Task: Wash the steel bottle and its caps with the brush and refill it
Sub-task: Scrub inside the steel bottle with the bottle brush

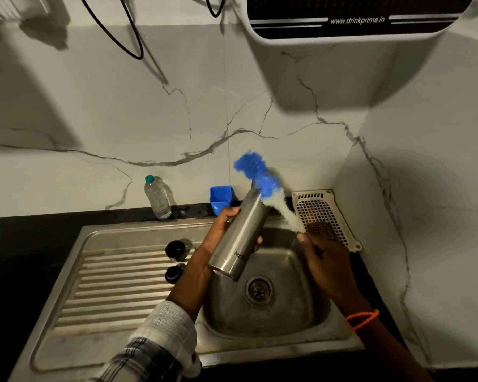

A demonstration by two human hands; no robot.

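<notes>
Left hand (221,232) gripping steel bottle (239,235), right hand (324,260) holding brush (262,180) above sink (116,230)

The steel bottle (239,234), cap off, sits tilted in the left hand (221,238), its open mouth pointing up and away. The brush (262,180), blue bristles blurred, rises from the right hand (324,260) just beside that mouth. Two dark caps (175,250) stand left of the left hand
</notes>
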